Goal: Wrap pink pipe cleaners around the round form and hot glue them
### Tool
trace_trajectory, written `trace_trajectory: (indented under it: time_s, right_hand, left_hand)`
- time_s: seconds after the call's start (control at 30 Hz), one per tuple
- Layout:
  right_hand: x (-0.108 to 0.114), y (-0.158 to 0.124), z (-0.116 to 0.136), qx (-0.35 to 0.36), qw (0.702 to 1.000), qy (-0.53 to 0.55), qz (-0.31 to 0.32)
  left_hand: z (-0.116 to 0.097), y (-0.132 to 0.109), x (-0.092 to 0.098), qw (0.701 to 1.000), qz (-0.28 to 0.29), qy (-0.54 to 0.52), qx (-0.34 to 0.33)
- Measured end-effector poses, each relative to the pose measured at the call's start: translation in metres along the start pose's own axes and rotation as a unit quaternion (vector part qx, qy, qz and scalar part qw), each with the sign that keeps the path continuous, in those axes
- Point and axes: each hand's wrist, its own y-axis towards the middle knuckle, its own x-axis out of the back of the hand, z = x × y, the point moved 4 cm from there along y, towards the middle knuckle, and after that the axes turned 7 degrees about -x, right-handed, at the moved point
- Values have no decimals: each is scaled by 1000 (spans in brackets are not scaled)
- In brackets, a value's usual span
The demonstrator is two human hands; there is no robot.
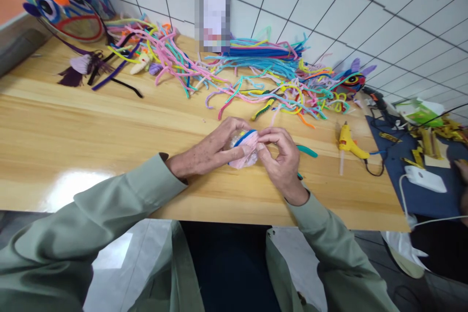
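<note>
A small pink pipe-cleaner piece (245,152) with a blue strip along its top sits between both hands, just above the wooden table (91,126). My left hand (208,151) curls round its left side, thumb and fingers closed on it. My right hand (280,158) pinches its right edge with the fingertips pressed together. Teal-handled pliers (306,150) lie partly hidden behind my right hand.
A tangle of coloured pipe cleaners (256,78) covers the far half of the table. A yellow glue gun (348,144) lies to the right, beside a dark blue mat (398,156) with a white charger (425,179). Finished fish-like figures (62,7) stand at the far left.
</note>
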Motion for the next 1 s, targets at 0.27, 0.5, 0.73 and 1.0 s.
trace_trajectory:
  time_s: [0.27,0.5,0.73,1.0]
  right_hand:
    - [-3,-1,2,-1,1000,8,0]
    - [-2,-2,7,12,1000,-14,10]
    - [-1,-8,9,69,996,-46,19]
    - [-1,-12,13,119,990,-74,28]
  left_hand:
    - [2,1,-1,999,-18,27,3]
    - [4,0,0,999,-31,31,9]
    - [9,1,-1,999,-49,-19,6]
    - [7,-1,0,998,-51,-12,27]
